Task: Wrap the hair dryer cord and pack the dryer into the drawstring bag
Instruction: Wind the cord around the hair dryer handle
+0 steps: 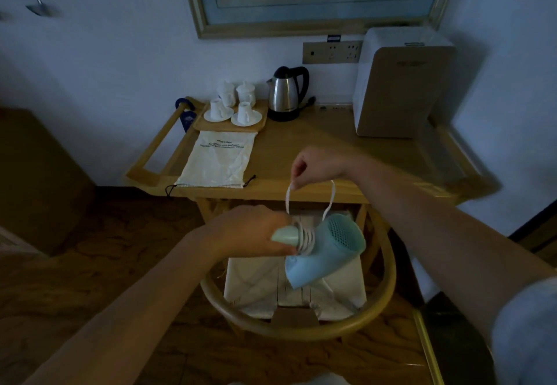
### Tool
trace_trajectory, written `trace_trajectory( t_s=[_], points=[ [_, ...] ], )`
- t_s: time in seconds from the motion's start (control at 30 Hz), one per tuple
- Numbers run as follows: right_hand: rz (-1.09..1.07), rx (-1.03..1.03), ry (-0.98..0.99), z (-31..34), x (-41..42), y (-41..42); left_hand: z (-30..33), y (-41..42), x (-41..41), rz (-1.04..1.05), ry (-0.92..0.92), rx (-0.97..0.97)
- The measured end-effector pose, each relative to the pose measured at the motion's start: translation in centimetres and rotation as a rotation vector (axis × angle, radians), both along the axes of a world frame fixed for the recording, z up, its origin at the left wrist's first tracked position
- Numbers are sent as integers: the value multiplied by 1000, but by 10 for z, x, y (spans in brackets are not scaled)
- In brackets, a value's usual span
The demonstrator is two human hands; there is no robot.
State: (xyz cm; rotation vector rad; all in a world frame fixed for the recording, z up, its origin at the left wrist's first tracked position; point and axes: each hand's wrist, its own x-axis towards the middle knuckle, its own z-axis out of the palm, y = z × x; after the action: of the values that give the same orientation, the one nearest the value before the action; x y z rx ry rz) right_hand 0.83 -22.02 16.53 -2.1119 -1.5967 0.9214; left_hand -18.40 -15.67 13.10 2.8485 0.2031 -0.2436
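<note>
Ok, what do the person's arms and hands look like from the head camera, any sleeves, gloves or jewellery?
Both forearms are bare. The left hand and right hand wear no gloves, and no ring, watch or bracelet shows in this dim view. The only clothing in view is a pale grey-blue sleeve on the right upper arm, ending near the elbow. No sleeve is visible on the left arm.

Dark printed lettering near the far end of the drawstring bag lying flat on the wooden table, top line in capitals perhaps "NINGINP", two smaller lines beneath it too blurred to read
</note>
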Motion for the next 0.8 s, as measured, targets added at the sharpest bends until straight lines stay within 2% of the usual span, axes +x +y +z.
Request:
trace_trajectory(
  t_s=[0.1,0.2,0.27,0.4,0.5,0.63,0.73,0.8],
  points=[
    [9,23,-59,2,-15,5,-12,-9,1,22,-71,-82],
    [-103,152,-121,17,-16,-3,-18,-3,4,92,-150,-109],
    [-144,247,-186,29,-20,-7,-23,6,5,194,-177,-116],
    [-96,315,-247,35,-45,-14,-28,18,14,465,-149,-205],
    [-73,320,-210,25,-58,-23,-30,20,18,636,-206,-405],
    [-171,310,-128,5,-53,-40,-26,24,16,766,-305,-687],
    [-202,322,-232,-19,-52,-54,-21,26,16,811,-339,-855],
    [-237,342,-223,-41,-56,-64,-22,25,16,851,-356,-926]
  ],
)
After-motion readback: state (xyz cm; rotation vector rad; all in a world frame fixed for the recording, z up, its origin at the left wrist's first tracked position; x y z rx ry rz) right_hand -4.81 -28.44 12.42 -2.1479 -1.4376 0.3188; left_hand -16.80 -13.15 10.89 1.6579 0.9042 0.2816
